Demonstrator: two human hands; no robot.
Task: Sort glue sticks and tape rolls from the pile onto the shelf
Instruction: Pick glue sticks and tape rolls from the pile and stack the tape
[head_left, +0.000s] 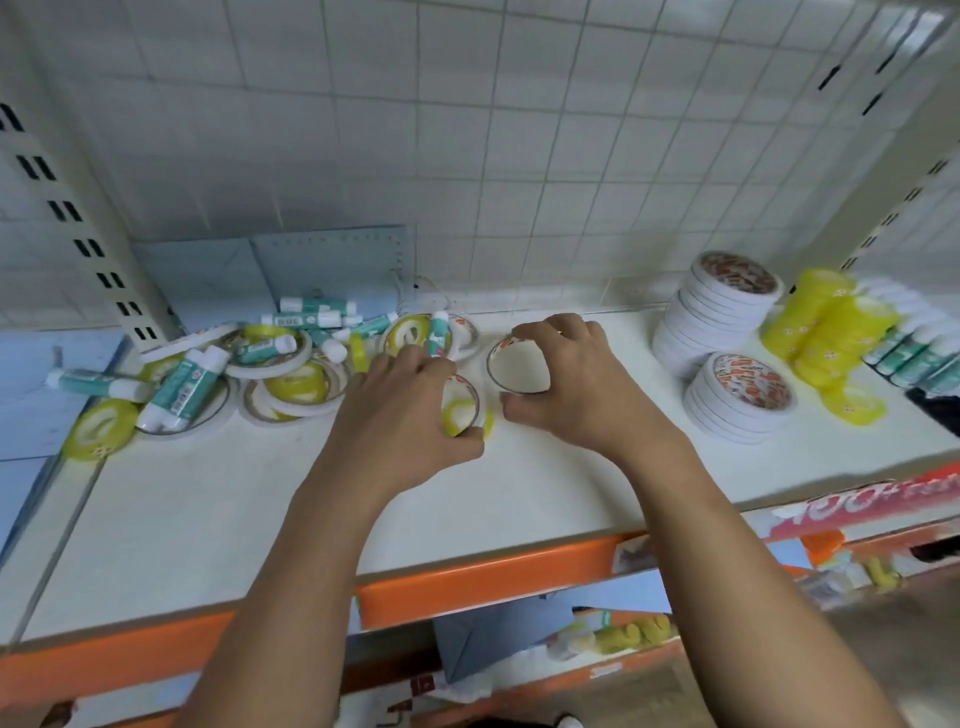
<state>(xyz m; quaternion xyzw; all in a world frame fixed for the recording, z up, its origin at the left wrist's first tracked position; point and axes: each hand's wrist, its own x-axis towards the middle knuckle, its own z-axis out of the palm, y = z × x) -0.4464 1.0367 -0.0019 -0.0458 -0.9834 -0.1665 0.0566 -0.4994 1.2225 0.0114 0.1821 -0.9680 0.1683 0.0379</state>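
You're working at the shelf (260, 493), both hands just right of the pile (260, 358). Your left hand (410, 410) is sitting nearest the pile's right edge, its fingers curling round a small tape roll (462, 408) with yellow showing inside a white rim, thumb underneath, so it's grasping that roll. Your right hand (566, 384) is just right of that, farther from the pile, fingers arching over the top and thumb closing under a white tape ring (493, 370) with red print on its upper edge; it's grasping the ring. The two rolls are lying almost touching. Can't tell if either is lifting off the shelf or resting on it.

The pile itself is mixing teal-and-white glue sticks (182, 389) with flat white and yellow tape rolls, sticks lying across rolls at all angles. One loose yellow roll (98, 428) is sitting at the pile's front left corner. Blue sheets (332, 260) are leaning behind the pile.

Well right of the pile, past your hands, a tall stack of white rolls (711, 312) is standing, with a shorter white stack (737, 400) in front of it. Farther right from the pile, yellow rolls (821, 327) are bunching together, then a row of glue sticks (914, 348) at the far right edge, blurry there.
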